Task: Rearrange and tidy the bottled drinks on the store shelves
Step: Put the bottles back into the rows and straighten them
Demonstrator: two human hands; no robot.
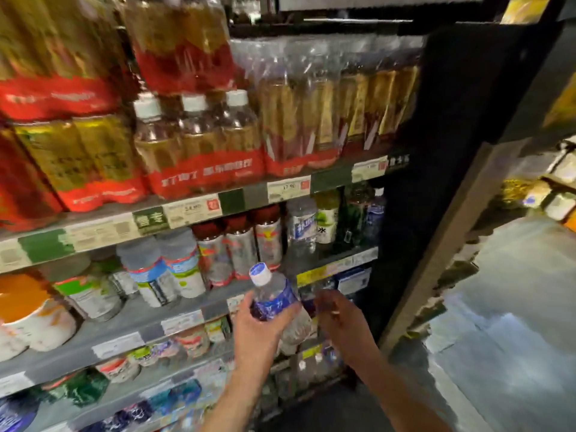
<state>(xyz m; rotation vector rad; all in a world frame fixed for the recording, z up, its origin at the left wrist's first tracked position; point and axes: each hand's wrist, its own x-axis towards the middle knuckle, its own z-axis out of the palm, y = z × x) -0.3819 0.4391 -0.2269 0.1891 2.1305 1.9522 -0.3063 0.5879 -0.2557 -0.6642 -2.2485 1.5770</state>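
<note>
L hand (260, 330) grips water bottle (277, 302) | cap up-left (axis tilted) | R hand (338, 319) loose, empty, beside it

Left hand (258, 335) gripping blue-labelled water bottle (274, 302), right hand (338, 319) empty beside it — stocked shelves (187, 310) behind

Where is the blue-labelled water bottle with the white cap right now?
In the head view, lower centre: the water bottle is gripped in the left hand, in front of the shelves, with the right hand empty beside it.
</note>
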